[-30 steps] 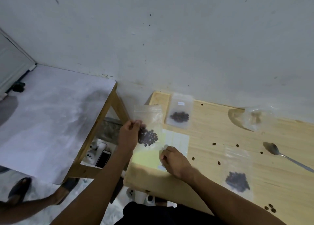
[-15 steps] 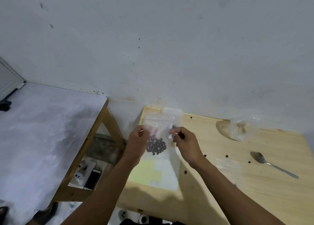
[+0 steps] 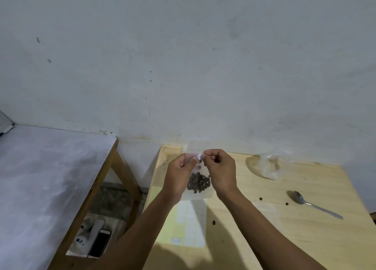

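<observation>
A small clear plastic bag (image 3: 198,194) with dark beans in its lower part hangs upright above the wooden table (image 3: 305,229). My left hand (image 3: 179,176) pinches the bag's top left edge. My right hand (image 3: 220,170) pinches a small white sticker (image 3: 199,157) at the bag's top, fingers curled. Both hands meet near the table's far left corner. Under the bag a yellow sheet of white labels (image 3: 183,225) lies on the table.
A metal spoon (image 3: 313,203) lies at the right. A larger clear bag (image 3: 274,165) stands by the wall. Loose dark beans (image 3: 213,222) dot the table. A white-topped table (image 3: 40,178) stands left; a phone (image 3: 99,243) and power strip (image 3: 85,233) lie below.
My right hand left the label sheet and rose to the bag's top with a sticker. My left hand lifted the bag higher. The view tilted up toward the wall.
</observation>
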`<state>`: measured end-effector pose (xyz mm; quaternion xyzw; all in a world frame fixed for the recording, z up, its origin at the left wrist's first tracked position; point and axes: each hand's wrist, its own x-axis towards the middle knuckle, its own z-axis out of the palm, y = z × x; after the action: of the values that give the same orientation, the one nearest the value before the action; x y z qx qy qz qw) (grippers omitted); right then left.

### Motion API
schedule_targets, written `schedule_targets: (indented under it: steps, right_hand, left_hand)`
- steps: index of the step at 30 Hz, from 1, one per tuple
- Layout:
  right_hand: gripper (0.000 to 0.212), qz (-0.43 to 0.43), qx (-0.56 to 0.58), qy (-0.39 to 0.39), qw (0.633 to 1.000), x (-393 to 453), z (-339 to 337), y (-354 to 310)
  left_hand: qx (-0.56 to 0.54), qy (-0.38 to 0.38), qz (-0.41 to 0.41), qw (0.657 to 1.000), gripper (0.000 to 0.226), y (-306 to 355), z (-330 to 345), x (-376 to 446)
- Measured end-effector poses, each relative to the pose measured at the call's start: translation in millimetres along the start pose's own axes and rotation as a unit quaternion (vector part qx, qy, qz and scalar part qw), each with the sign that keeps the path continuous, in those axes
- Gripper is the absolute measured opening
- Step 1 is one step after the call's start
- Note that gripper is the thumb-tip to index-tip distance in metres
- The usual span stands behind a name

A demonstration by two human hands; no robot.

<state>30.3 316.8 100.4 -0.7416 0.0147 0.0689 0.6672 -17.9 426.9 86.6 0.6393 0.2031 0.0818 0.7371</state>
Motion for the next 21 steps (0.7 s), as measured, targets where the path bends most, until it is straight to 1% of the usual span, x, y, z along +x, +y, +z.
schedule_targets:
  steps: [7, 11, 13, 15, 16, 17, 19, 21]
  right_hand:
    - [0.005, 0.015, -0.005, 0.018, 1.000, 1.8, -2.7, 1.1]
    - [0.008, 0.004, -0.016, 0.023, 1.000, 0.3, -2.1, 1.5]
    - [0.021, -0.004, -0.032, 0.036, 0.999, -1.5, 0.2, 2.1]
    - [0.048, 0.007, -0.070, 0.072, 0.995, -0.6, 1.6, 5.4]
    - [0.058, 0.032, -0.080, 0.076, 0.993, -0.2, 1.3, 5.5]
    - [0.057, 0.060, -0.070, 0.066, 0.994, 0.7, 0.1, 5.4]
    - [0.041, 0.096, -0.002, 0.022, 0.995, 2.3, -4.2, 4.7]
    - [0.028, 0.112, 0.039, 0.005, 0.993, 5.2, -8.8, 4.0]
  left_hand:
    - [0.020, 0.019, 0.003, 1.000, 0.013, 5.6, 10.7, -1.6]
    - [0.045, 0.046, 0.013, 0.998, 0.015, 7.1, 13.2, -0.8]
    - [0.044, 0.053, 0.019, 0.997, 0.016, 7.3, 13.0, -0.9]
    - [0.044, 0.056, 0.027, 0.997, 0.017, 9.3, 11.5, -0.9]
    - [0.044, 0.053, 0.030, 0.997, 0.016, 9.9, 10.1, -0.5]
    - [0.047, 0.047, 0.031, 0.997, 0.016, 10.1, 8.4, 0.3]
    - [0.056, 0.033, 0.035, 0.997, 0.016, 10.3, 4.0, 1.3]
    - [0.059, 0.026, 0.040, 0.997, 0.017, 9.6, 0.3, 2.0]
